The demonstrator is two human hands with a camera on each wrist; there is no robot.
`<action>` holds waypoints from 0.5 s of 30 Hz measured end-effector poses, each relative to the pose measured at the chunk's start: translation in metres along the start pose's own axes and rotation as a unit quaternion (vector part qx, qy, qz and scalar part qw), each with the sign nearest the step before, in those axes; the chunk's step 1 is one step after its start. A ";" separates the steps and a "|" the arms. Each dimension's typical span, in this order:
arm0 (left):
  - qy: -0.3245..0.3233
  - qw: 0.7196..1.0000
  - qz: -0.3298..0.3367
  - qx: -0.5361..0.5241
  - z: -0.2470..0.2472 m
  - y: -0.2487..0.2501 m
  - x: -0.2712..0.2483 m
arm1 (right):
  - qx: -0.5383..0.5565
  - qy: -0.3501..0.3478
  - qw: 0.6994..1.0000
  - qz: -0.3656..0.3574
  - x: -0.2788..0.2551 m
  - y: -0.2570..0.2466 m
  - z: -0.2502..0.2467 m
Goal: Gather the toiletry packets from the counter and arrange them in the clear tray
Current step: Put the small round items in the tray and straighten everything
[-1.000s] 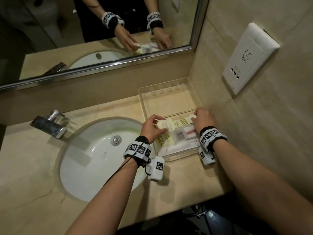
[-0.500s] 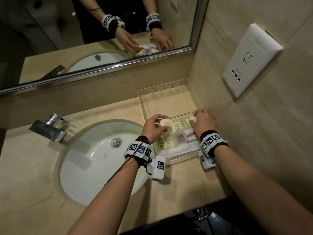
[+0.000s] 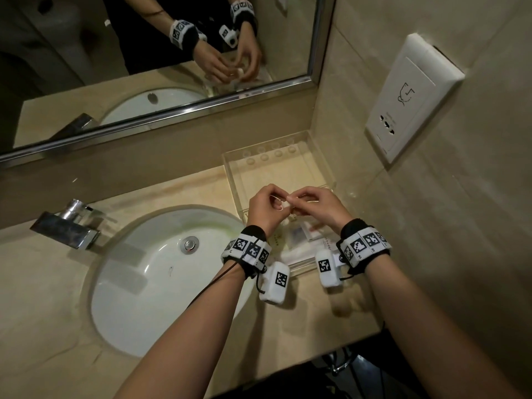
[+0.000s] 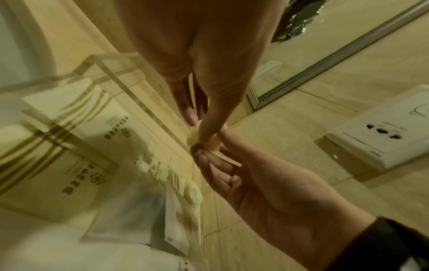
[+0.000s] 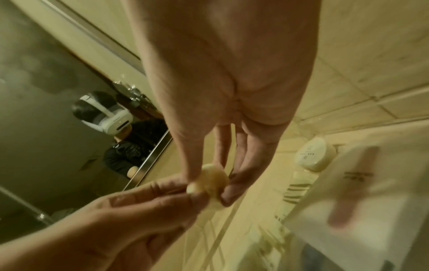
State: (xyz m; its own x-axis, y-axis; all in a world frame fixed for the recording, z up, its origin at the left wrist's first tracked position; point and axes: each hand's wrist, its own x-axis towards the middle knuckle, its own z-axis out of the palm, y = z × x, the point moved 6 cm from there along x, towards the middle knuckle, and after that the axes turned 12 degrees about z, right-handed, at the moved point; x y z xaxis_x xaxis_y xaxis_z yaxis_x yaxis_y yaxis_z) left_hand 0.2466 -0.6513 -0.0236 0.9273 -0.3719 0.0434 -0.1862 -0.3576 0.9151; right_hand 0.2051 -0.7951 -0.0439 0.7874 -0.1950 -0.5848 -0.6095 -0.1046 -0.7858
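The beige tabletop (image 3: 178,326) runs under my forearms, with the white sink (image 3: 149,283) to my left and the clear tray (image 3: 290,139) in the corner by the wall. Both my arms reach forward and meet above the tray's near end. My left hand (image 3: 266,208) and my right hand (image 3: 319,205) face each other with fingers curled; each grip is closed to a fingertip pinch on the same small round white packet (image 5: 212,180), held up clear of the tray. The other toiletry packets (image 4: 76,146) lie flat in the tray's near compartment: cream sachets with gold stripes, a flower emblem and a line of printed characters too blurred to read. A round white cap (image 4: 194,192) with small dots lies among them. The wall socket plate (image 3: 408,99) carries a drawn outline symbol.
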 end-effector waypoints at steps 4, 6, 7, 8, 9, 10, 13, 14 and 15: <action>-0.028 0.999 0.009 -0.018 0.008 0.002 0.003 | -0.001 0.042 0.999 0.011 0.010 0.007 -0.024; -0.033 0.999 -0.009 -0.014 0.009 -0.001 0.004 | -0.032 0.097 0.995 0.019 0.022 0.013 -0.039; -0.039 0.999 -0.015 -0.008 0.011 -0.003 0.004 | -0.044 0.115 0.992 0.026 0.026 0.016 -0.043; -0.049 0.999 -0.018 -0.001 0.013 -0.004 0.003 | -0.059 0.124 0.990 0.034 0.030 0.019 -0.044; -0.062 0.998 -0.019 0.012 0.017 -0.004 0.003 | -0.073 0.126 0.988 0.042 0.031 0.021 -0.044; -0.078 0.996 -0.016 0.030 0.020 -0.004 0.002 | -0.081 0.125 0.988 0.049 0.034 0.024 -0.043; -0.120 0.990 0.002 0.081 0.030 -0.004 0.000 | -0.112 0.129 0.984 0.054 0.039 0.034 -0.038; -0.128 0.988 0.005 0.089 0.033 -0.003 0.000 | -0.115 0.134 0.983 0.053 0.041 0.037 -0.037; -0.134 0.986 0.008 0.097 0.035 -0.003 0.000 | -0.110 0.140 0.983 0.052 0.042 0.038 -0.036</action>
State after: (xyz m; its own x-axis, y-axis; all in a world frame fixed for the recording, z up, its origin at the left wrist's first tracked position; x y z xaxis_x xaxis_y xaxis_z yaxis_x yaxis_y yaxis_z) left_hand 0.2354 -0.6799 -0.0403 0.8095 -0.5824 -0.0750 -0.2818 -0.4974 0.8205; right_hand 0.2116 -0.8424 -0.0916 0.6817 -0.4741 -0.5573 -0.7155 -0.2725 -0.6433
